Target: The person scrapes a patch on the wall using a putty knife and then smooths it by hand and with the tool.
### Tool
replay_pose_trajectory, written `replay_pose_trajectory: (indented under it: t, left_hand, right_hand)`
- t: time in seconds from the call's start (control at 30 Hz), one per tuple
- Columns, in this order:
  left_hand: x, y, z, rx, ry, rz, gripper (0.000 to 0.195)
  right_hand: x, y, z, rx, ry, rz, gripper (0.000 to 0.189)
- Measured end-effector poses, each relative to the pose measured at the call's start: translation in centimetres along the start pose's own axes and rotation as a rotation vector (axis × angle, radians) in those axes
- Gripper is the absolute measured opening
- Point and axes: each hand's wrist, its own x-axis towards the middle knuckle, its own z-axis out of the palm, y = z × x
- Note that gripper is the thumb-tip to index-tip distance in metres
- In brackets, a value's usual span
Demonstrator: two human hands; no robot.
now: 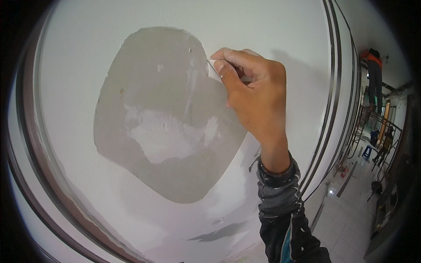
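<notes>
My right hand (256,82), in a dark paint-spotted sleeve, is at the upper right edge of a bare grey patch (177,184) in a white wall (296,108). Between thumb and forefinger it pinches a small flap of white wall covering or paint film (214,70), folded back at the patch's rim. The patch is irregular and rounded, with paler whitish smears near its middle and lower part and a few small marks. The palm side of the hand is hidden. My left hand is out of view.
Dark strips (332,98) run down the wall at right, and a dark curved frame (36,157) borders it at left. In the far right background a person (375,75) stands on a scaffold (381,118); another person (386,144) and a blue stool (367,152) are lower on the tiled floor (342,217).
</notes>
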Motion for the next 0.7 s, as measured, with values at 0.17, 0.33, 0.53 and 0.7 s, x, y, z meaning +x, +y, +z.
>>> replay_pose_trajectory:
  t: [0.17, 0.33, 0.53, 0.7]
  left_hand:
    - [0.1, -0.9, -0.4, 0.034, -0.018, -0.005, 0.021]
    - [0.7, -2.6, -1.3, 0.041, 0.016, 0.014, 0.021]
    - [1.0, -4.0, -1.1, 0.004, -0.01, 0.008, 0.021]
    - [1.2, -4.1, -1.1, 0.043, -0.026, -0.005, 0.022]
  right_hand:
    - [-1.3, 0.7, 0.5, 0.08, 0.047, 0.017, 0.01]
    - [-3.7, 1.1, 2.0, 0.05, 0.083, -0.03, 0.011]
    - [-5.1, 1.8, 2.2, 0.031, 0.132, -0.06, 0.01]
    - [-6.3, 1.8, 3.0, 0.09, 0.148, 0.028, 0.01]
